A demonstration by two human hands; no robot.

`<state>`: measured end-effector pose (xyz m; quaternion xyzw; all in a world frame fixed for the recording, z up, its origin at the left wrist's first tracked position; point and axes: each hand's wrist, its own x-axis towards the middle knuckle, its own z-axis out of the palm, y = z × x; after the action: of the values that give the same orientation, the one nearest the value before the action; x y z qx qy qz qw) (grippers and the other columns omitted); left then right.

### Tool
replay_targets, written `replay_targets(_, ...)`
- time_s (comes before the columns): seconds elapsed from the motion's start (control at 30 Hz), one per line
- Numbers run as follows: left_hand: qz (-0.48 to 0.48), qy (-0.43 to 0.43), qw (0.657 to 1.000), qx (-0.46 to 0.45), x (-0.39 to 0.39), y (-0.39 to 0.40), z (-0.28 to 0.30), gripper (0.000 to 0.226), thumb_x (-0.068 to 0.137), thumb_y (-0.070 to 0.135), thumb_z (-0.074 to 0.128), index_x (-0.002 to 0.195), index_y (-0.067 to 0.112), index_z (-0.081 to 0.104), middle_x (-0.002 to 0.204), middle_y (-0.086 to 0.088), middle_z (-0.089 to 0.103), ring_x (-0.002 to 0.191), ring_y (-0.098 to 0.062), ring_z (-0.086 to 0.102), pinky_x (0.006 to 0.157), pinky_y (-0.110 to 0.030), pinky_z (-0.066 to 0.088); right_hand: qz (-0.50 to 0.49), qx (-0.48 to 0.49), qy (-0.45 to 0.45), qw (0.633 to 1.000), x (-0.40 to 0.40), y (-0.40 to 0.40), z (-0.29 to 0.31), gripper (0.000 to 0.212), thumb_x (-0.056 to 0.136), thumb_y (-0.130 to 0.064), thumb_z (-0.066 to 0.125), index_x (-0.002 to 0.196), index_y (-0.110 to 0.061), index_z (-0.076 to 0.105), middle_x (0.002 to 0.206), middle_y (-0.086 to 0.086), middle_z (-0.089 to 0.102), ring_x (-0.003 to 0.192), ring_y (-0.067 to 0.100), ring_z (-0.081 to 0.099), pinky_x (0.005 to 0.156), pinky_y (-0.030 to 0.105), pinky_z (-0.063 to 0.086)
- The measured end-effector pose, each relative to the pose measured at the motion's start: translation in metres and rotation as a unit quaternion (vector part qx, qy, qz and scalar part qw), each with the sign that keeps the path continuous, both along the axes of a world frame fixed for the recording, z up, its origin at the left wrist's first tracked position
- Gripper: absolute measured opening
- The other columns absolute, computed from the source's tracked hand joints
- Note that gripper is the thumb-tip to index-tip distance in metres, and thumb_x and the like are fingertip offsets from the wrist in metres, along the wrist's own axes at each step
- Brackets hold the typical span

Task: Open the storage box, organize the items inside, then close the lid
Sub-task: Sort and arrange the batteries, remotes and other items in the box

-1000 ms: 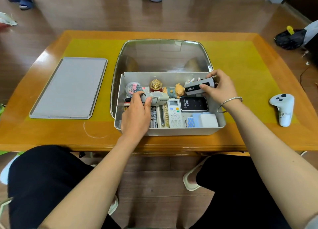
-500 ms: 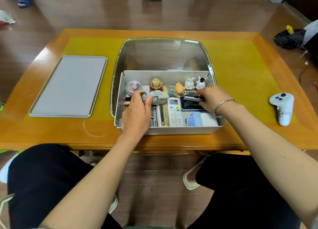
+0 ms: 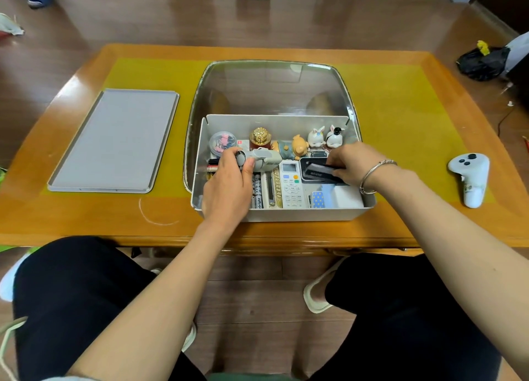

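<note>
The white storage box (image 3: pixel 300 213) stands open at the table's near edge, its clear lid (image 3: pixel 272 85) tipped back behind it. Inside lie batteries, a white remote (image 3: pixel 291 184), small figurines (image 3: pixel 316 137), a gold-capped jar (image 3: pixel 260 137) and a tub of clips (image 3: pixel 221 143). My left hand (image 3: pixel 226 189) grips a grey mini fan (image 3: pixel 262 159) over the box's left half. My right hand (image 3: pixel 350 163) holds a black stapler-like device (image 3: pixel 316 172) low over a dark phone-like device in the right half.
A grey flat tray (image 3: pixel 114 140) lies on the yellow mat (image 3: pixel 400 108) to the left of the box. A white game controller (image 3: pixel 469 177) rests at the right. My knees sit under the table's near edge.
My right hand has brought the black device down from the box's back right corner into the right half of the box. My left hand has kept its grip on the fan.
</note>
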<state>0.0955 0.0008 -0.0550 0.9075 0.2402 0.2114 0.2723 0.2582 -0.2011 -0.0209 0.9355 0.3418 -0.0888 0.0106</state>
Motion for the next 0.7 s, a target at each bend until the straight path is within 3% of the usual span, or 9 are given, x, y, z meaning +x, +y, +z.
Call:
replay_targets(0.17, -0.001, 0.001, 1.0, 0.001, 0.0, 0.0, 0.0, 0.042, 0.099, 0.049, 0.031, 0.124, 0.018, 0.041, 0.115, -0.004, 0.064, 0.094, -0.021, 0.066, 0.06, -0.034, 0.051, -0.006, -0.069, 0.004, 0.998, -0.005, 0.003, 0.001, 0.024, 0.079, -0.001, 0.056, 0.09, -0.017, 0.069, 0.094, 0.01, 0.067, 0.085, 0.031, 0.06, 0.063, 0.026, 0.043)
replay_targets(0.27, 0.001, 0.001, 1.0, 0.003, 0.0, 0.0, -0.001, 0.041, 0.099, 0.049, 0.031, 0.124, 0.018, 0.041, 0.115, -0.004, 0.064, 0.094, -0.02, 0.066, 0.06, -0.032, 0.05, -0.027, -0.09, 0.007, 0.996, -0.007, 0.006, 0.0, 0.033, 0.076, 0.005, 0.052, 0.096, -0.016, 0.069, 0.097, 0.012, 0.062, 0.083, 0.031, 0.059, 0.062, 0.026, 0.041)
replay_targets(0.5, -0.005, -0.009, 1.0, 0.008, 0.0, -0.001, -0.001, 0.042, 0.099, 0.048, 0.032, 0.124, 0.016, 0.043, 0.114, -0.005, 0.064, 0.095, -0.021, 0.065, 0.06, -0.031, 0.047, 0.031, -0.025, 0.022, 0.999, -0.019, 0.014, -0.006, 0.064, 0.079, 0.009, 0.043, 0.126, -0.032, 0.056, 0.121, 0.007, 0.059, 0.109, 0.029, 0.056, 0.086, 0.037, 0.05)
replay_targets(0.7, 0.0, -0.006, 1.0, 0.004, 0.0, 0.0, -0.001, 0.04, 0.1, 0.047, 0.032, 0.123, 0.016, 0.043, 0.114, -0.005, 0.063, 0.094, -0.022, 0.065, 0.061, -0.031, 0.046, 0.057, -0.039, 0.081, 0.994, -0.028, 0.023, -0.015, 0.056, 0.086, 0.002, 0.043, 0.131, -0.029, 0.053, 0.132, 0.004, 0.051, 0.117, 0.027, 0.049, 0.096, 0.04, 0.045)
